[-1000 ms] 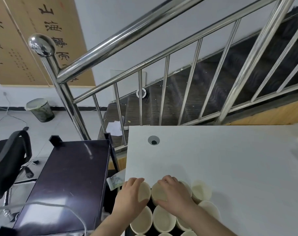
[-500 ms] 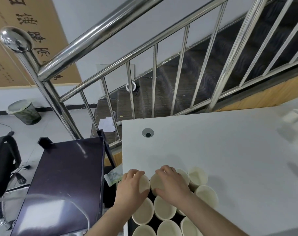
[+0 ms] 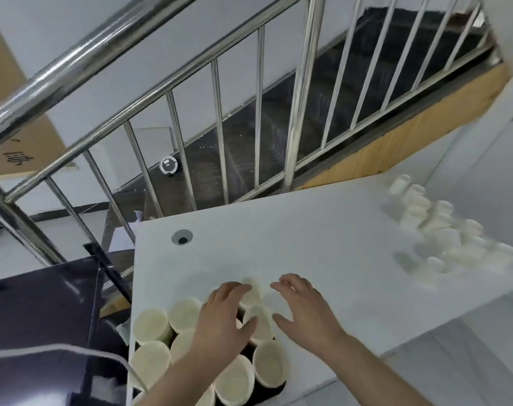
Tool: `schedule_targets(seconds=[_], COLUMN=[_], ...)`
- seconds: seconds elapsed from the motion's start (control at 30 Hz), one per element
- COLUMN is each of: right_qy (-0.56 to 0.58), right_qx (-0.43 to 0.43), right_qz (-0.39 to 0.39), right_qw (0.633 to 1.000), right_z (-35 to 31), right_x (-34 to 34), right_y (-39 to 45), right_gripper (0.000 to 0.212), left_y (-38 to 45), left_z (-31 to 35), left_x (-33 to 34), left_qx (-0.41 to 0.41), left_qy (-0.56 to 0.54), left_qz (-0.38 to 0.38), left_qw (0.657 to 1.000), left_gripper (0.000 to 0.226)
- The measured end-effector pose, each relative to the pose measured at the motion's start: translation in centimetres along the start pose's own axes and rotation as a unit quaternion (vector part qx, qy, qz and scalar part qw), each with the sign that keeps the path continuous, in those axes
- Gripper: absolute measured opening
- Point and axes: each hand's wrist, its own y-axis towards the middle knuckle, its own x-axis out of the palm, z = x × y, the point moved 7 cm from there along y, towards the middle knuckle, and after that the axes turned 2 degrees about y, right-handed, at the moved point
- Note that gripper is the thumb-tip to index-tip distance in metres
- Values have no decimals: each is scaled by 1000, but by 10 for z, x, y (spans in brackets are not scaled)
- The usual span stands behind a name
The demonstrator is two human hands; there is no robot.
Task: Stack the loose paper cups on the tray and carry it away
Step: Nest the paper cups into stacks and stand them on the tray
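Left hand: the left hand (image 3: 224, 323) lies over the cups on the tray (image 3: 267, 389), fingers loosely curved on the far cup (image 3: 254, 290); I cannot tell if it really grips it.
Right hand: the right hand (image 3: 303, 310) is released, fingers spread, holding nothing, just to the right of the left hand.
What changed: half a second ago the right hand rested on a cup beside the left hand; now it has come off the cups and hovers over the white table (image 3: 308, 244).
Cups on tray: the upright cups (image 3: 151, 325) stand close together, under and to the left of the left hand.
Loose cups: a blurred group of loose cups (image 3: 443, 232) waits far to the right of both hands.
Meaning: probably the right hand now goes for these loose cups; stacking is not finished, carrying not begun.
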Motion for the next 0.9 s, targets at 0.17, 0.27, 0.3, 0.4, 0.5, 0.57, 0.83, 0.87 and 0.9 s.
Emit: schedule_targets(seconds=[0.17, 0.27, 0.3, 0.4, 0.5, 0.57, 0.83, 0.87, 0.9], right_qy=[-9, -8, -8, -18, -18, -12, -27, -29, -34], right_qx=[30, 54, 64, 97, 132, 154, 206, 211, 213], right_qz=[20, 28, 32, 44, 54, 64, 74, 71, 68], right_qw=[999, 998, 997, 994, 990, 986, 975, 974, 974], right_z=[83, 124, 141, 186, 227, 253, 348, 359, 376], right_x=[-40, -58, -66, -89, -110, -122, -161, -164, -168], right_y=[-46, -68, -78, -99, -117, -126, -130, -127, -123], right_gripper=[58, 57, 57, 58, 58, 58, 59, 59, 59], left_y=[14, 23, 27, 39, 54, 67, 129, 136, 148], left_z=[78, 120, 138, 179, 215, 237, 302, 306, 312], left_x=[49, 78, 91, 121, 148, 165, 233, 242, 256], left_qx=[20, 36, 42, 66, 91, 108, 131, 130, 130], left_qy=[-12, -7, -10, -19, -9, -8, -25, -26, -32], left_qz=[-16, -44, -51, -70, -97, -108, -126, -131, -132], left_qw=[1000, 998, 998, 995, 991, 988, 983, 982, 982], left_gripper=[53, 52, 51, 52, 53, 53, 52, 52, 52])
